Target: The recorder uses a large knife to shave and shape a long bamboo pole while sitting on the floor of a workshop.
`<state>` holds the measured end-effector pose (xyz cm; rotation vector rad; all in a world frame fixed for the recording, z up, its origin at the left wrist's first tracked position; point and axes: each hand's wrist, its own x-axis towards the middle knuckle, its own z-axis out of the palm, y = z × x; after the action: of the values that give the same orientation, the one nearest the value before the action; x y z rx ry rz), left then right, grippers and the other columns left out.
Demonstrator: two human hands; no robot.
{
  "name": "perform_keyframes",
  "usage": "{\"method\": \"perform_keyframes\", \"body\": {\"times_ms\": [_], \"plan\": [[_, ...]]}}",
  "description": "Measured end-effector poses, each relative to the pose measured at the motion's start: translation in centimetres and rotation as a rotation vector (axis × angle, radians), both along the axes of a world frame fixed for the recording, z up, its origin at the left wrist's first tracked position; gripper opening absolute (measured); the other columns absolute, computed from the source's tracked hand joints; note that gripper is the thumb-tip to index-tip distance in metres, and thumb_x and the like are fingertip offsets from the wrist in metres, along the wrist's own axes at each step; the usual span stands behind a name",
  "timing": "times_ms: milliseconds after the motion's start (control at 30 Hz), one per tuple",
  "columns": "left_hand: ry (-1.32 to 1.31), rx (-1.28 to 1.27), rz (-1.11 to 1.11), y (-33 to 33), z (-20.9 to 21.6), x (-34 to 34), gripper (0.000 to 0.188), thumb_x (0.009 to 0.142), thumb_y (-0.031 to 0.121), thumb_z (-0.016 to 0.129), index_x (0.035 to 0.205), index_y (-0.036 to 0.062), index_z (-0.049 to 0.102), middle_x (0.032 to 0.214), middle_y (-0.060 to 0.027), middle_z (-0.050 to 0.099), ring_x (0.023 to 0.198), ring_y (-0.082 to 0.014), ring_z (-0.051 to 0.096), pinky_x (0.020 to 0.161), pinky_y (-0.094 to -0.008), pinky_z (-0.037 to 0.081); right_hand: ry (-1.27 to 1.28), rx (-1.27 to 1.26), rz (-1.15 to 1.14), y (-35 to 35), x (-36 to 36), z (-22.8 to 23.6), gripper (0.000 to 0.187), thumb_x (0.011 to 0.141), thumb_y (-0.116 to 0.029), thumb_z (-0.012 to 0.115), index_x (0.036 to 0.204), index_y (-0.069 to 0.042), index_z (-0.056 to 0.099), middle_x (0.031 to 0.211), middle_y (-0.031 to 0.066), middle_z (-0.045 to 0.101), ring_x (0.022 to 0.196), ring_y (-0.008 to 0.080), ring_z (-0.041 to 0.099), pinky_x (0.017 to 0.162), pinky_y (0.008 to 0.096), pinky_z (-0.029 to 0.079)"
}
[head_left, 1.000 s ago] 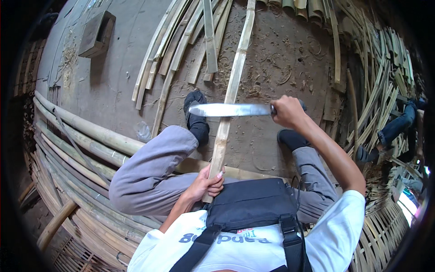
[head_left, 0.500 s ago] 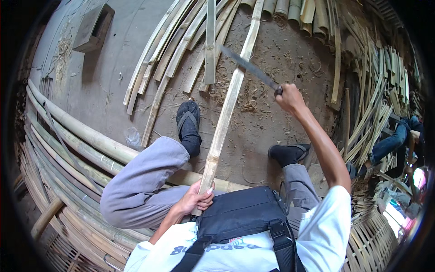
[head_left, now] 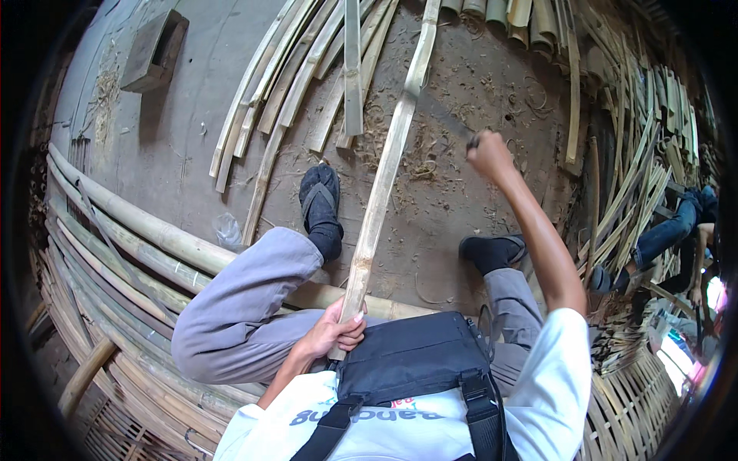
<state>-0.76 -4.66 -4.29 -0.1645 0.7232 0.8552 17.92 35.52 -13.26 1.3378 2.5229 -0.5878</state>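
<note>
A long split bamboo strip (head_left: 382, 178) runs from my lap away to the far edge of the view. Around its near end the fingers of my left hand (head_left: 336, 330) are closed, beside a black bag (head_left: 411, 355) on my front. My right hand (head_left: 492, 156) is closed on the handle of a machete. The machete (head_left: 447, 115) slants up to the left, its blade blurred by motion, and reaches the right side of the strip. Whether blade and bamboo touch I cannot tell.
Several bamboo strips (head_left: 296, 84) lie at the far left. Bamboo poles (head_left: 154, 219) are stacked on my left, with a wooden block (head_left: 154, 52) beyond. Shavings (head_left: 430, 150) cover the floor. More strips (head_left: 642, 177) lean at right, near another person's leg (head_left: 663, 234).
The machete blade, which crossed over the strip, has moved to the strip's right side and is now blurred. My left hand stays in nearly the same place on the strip.
</note>
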Motion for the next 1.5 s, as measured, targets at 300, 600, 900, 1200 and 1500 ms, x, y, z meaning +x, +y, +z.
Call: {"method": "perform_keyframes", "body": {"times_ms": [300,600,900,1200,1500], "plan": [[-0.042,0.005,0.004,-0.7,-0.3,-0.1,0.016,0.098,0.013,0.049,0.109,0.0093,0.039,0.062,0.0004,0.032,0.048,-0.0060,0.027,0.043,-0.0214,0.023,-0.030,0.026,0.108,0.8,-0.4,0.7,0.021,0.070,-0.011,0.059,0.084,0.001,0.069,0.081,0.0241,0.067,0.076,0.0401,0.067,0.072,0.0461,0.055],[0.059,-0.109,0.015,-4.5,5.7,-4.2,0.028,0.095,0.025,0.057,0.113,0.0073,0.044,0.060,0.0007,0.033,0.047,-0.0076,0.029,0.042,-0.0235,0.024,0.177,0.016,-0.003,-3.6,0.1,0.7,0.016,0.070,-0.014,0.060,0.080,-0.003,0.069,0.072,0.0225,0.065,0.068,0.0405,0.065,0.066,0.0467,0.055],[0.036,-0.306,-0.036,-15.2,17.0,-11.8,0.026,0.094,0.020,0.058,0.113,0.0043,0.049,0.061,0.0014,0.033,0.047,-0.0065,0.026,0.043,-0.0232,0.020,0.207,-0.154,0.046,-10.9,-1.1,1.4,0.022,0.068,-0.013,0.059,0.083,0.000,0.069,0.075,0.0269,0.065,0.070,0.0410,0.066,0.069,0.0490,0.055],[0.229,-0.362,-0.157,-16.4,17.9,-12.6,0.022,0.095,0.015,0.056,0.112,0.0027,0.051,0.060,0.0000,0.035,0.048,-0.0071,0.026,0.042,-0.0238,0.019,0.200,-0.099,-0.037,-12.6,-1.5,1.7,0.020,0.070,-0.014,0.059,0.082,-0.004,0.071,0.076,0.0245,0.066,0.072,0.0406,0.067,0.068,0.0473,0.055],[0.770,-0.275,-0.463,-14.0,19.3,-11.9,0.023,0.093,0.015,0.060,0.110,0.0001,0.054,0.073,-0.0079,0.060,0.060,-0.0160,0.059,0.055,-0.0312,0.046,0.223,-0.122,-0.211,-10.7,0.7,0.4,0.024,0.068,-0.011,0.057,0.079,0.008,0.066,0.076,0.0314,0.063,0.076,0.0450,0.065,0.073,0.0500,0.054]]}}
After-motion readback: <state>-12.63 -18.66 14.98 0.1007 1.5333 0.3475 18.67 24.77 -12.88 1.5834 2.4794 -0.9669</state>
